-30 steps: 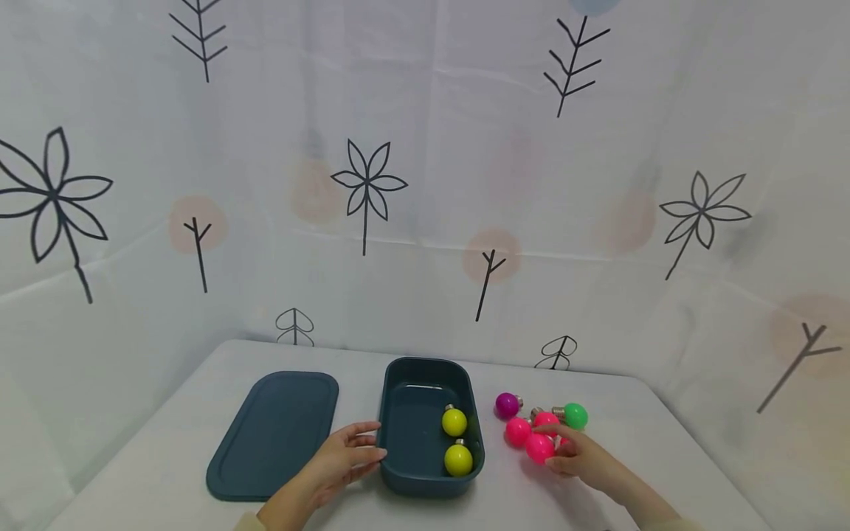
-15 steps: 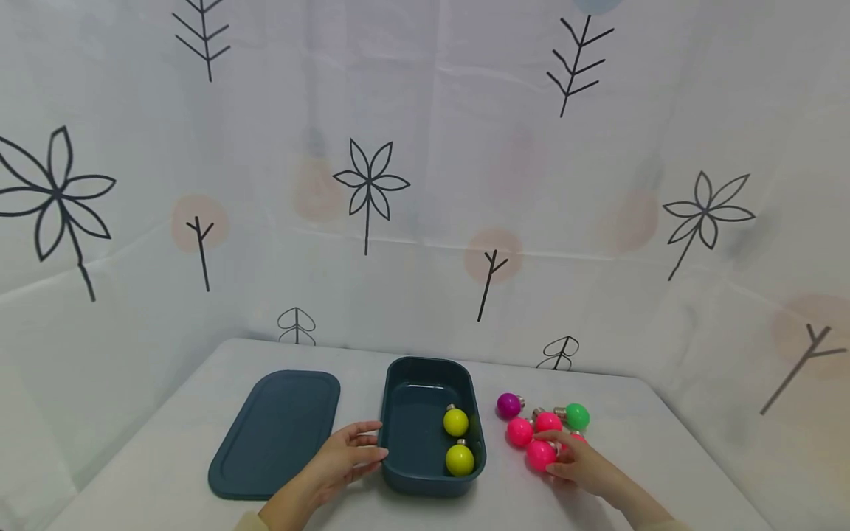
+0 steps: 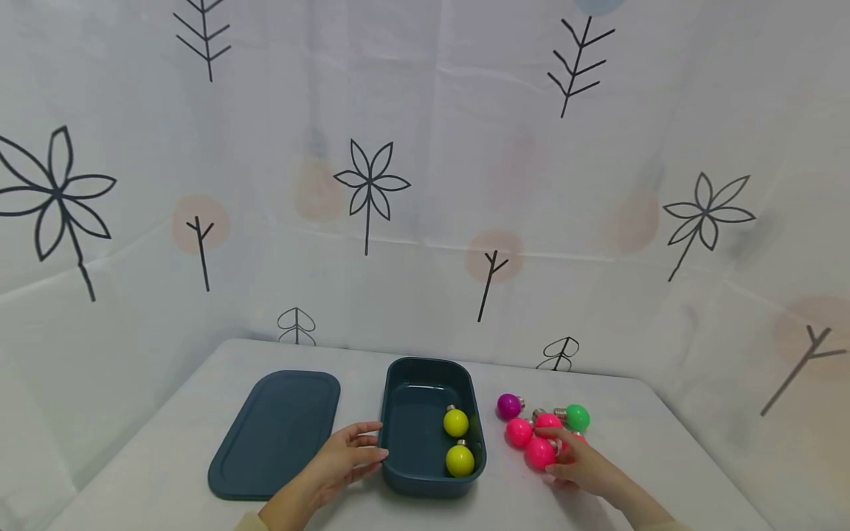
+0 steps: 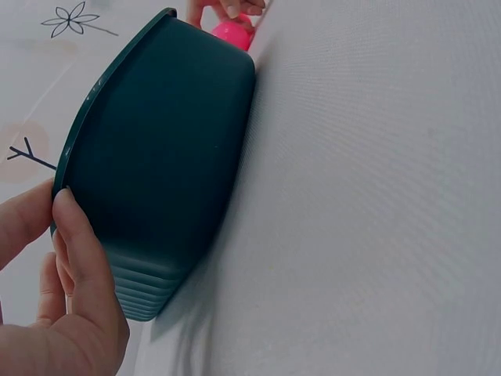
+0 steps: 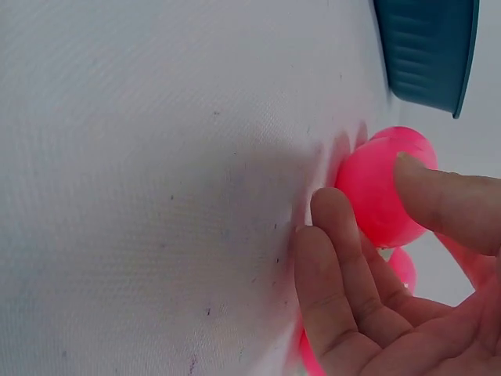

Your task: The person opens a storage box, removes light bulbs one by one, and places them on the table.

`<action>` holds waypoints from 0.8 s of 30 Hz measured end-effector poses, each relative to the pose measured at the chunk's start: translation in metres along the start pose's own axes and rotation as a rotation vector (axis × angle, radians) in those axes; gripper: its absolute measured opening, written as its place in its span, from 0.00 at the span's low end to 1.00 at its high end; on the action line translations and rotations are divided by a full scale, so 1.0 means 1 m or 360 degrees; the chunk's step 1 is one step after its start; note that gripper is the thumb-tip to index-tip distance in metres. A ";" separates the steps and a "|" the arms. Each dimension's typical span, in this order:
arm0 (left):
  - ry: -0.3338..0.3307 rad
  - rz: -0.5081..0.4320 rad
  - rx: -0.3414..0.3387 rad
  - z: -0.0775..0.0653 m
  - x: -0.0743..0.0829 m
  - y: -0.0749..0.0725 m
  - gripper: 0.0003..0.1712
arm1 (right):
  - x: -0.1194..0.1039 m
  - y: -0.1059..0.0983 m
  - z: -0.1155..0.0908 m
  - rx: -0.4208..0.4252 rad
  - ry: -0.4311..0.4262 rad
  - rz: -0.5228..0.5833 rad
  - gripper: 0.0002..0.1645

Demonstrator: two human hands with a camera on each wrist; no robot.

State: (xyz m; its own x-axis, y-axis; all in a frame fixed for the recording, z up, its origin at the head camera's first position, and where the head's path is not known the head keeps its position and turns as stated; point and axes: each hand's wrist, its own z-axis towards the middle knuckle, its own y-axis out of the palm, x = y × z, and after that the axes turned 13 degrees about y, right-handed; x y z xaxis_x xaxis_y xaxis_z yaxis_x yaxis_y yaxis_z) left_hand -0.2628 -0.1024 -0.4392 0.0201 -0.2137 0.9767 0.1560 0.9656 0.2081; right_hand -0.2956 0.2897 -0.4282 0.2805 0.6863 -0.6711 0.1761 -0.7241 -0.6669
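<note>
My right hand (image 3: 581, 464) holds a pink light bulb (image 3: 541, 454) at the near side of a cluster of bulbs. In the right wrist view its thumb lies against the pink globe, with the fingers around the near side. The fingers of my left hand (image 3: 339, 461) touch the left wall of a dark teal box (image 3: 432, 487); in the left wrist view the fingertips are at the rim. Inside the box, along its right side, lie two yellow bulbs, a far one (image 3: 455, 422) and a near one (image 3: 460, 461).
Around the right hand are more pink bulbs (image 3: 519, 433), a purple bulb (image 3: 508, 406) and a green bulb (image 3: 578, 417). A flat dark teal lid (image 3: 279, 435) lies left of the box on the white-covered table (image 3: 179, 442). Behind hangs a patterned white cloth (image 3: 425, 295).
My right hand has closed in on the near pink bulb, which has shifted slightly toward me. The left hand and the box have stayed in place.
</note>
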 end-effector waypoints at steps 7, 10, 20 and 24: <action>0.0006 -0.0011 -0.0012 0.000 0.000 0.000 0.35 | -0.003 -0.003 -0.001 0.0073 0.0049 -0.0113 0.40; 0.0008 -0.0022 -0.0012 0.000 0.000 0.000 0.35 | -0.005 -0.006 -0.003 0.0062 0.0051 -0.0106 0.40; -0.0007 -0.0015 0.0005 0.000 0.000 0.000 0.36 | -0.010 -0.019 -0.010 0.0025 -0.0008 -0.0062 0.38; -0.0005 -0.0013 0.0008 -0.001 0.001 0.000 0.35 | -0.010 -0.024 -0.012 -0.0040 -0.0111 -0.0014 0.36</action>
State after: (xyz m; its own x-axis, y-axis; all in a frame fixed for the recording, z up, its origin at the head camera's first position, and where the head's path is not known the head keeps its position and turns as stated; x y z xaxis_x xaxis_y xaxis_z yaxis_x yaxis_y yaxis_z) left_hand -0.2621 -0.1028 -0.4388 0.0155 -0.2213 0.9751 0.1512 0.9645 0.2165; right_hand -0.2915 0.2993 -0.4015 0.2126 0.6952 -0.6867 0.2020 -0.7188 -0.6652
